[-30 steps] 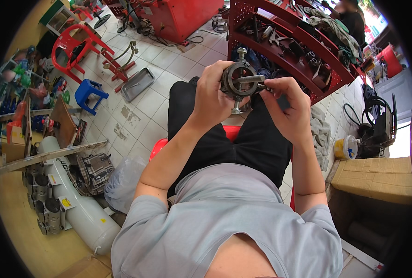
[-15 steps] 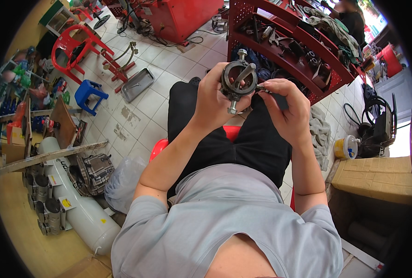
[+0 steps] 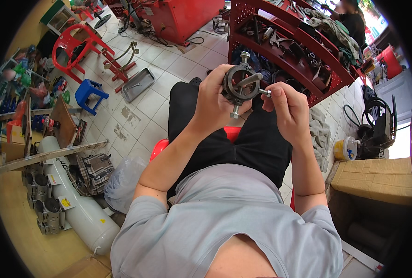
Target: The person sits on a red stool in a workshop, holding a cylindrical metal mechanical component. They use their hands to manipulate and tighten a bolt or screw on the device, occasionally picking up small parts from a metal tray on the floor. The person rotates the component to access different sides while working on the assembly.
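Landmark: the metal ring part, held up over the lap, in front of the red tool shelf.

Far left of it: white air tank on the floor, blue stool and red plastic chair further up, grey metal tray on the tiles between stool and ring.

Left hand: closed around the ring's left side and back, thumb across the face. Firm grip, ring is tilted toward the camera. Bolts stick out top and bottom of the ring.

Right hand: just right of the ring, fingertips pinched shut on the end of the side bolt that runs out of the ring's right edge.

Judgement: looks like threading or adjusting that side bolt. To do it well, I'd keep the left hand as the fixed clamp, turn only with right fingertips, keep the bolt square to the ring so it doesn't cross-thread.

Right of the hand: yellow-white tub on the floor, cardboard box below it.
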`<control>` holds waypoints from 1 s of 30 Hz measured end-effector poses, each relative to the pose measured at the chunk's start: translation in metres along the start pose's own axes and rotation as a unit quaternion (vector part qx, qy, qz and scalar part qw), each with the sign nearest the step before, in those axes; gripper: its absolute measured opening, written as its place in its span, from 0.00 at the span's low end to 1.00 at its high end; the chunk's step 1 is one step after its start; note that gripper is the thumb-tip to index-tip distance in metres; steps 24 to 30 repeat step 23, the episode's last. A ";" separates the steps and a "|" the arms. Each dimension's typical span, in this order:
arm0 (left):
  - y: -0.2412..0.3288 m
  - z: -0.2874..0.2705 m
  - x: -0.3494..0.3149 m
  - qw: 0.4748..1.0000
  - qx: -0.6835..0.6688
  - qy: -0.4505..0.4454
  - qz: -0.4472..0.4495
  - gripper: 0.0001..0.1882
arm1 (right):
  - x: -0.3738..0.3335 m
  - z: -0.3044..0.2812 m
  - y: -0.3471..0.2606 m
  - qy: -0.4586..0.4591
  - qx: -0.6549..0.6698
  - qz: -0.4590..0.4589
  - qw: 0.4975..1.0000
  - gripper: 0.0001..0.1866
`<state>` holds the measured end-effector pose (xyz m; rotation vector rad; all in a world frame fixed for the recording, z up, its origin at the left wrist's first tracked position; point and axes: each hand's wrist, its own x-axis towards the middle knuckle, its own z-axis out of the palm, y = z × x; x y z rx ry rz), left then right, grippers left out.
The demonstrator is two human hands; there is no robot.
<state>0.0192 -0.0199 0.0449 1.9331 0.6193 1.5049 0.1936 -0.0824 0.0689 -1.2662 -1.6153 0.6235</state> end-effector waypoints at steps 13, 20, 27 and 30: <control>-0.001 -0.001 -0.002 0.994 -0.069 -0.013 -0.078 0.20 | 0.004 -0.001 -0.008 0.061 -0.230 -0.228 0.944 0.12; -0.004 -0.002 -0.002 0.998 -0.047 -0.015 -0.035 0.20 | 0.000 0.002 -0.026 0.091 -0.187 -0.185 0.960 0.13; -0.004 -0.003 -0.002 0.998 -0.049 -0.021 -0.039 0.20 | 0.000 0.000 -0.014 0.086 -0.220 -0.215 0.948 0.16; -0.004 -0.003 -0.002 0.998 -0.049 -0.021 -0.039 0.20 | 0.000 0.000 -0.014 0.086 -0.220 -0.215 0.948 0.16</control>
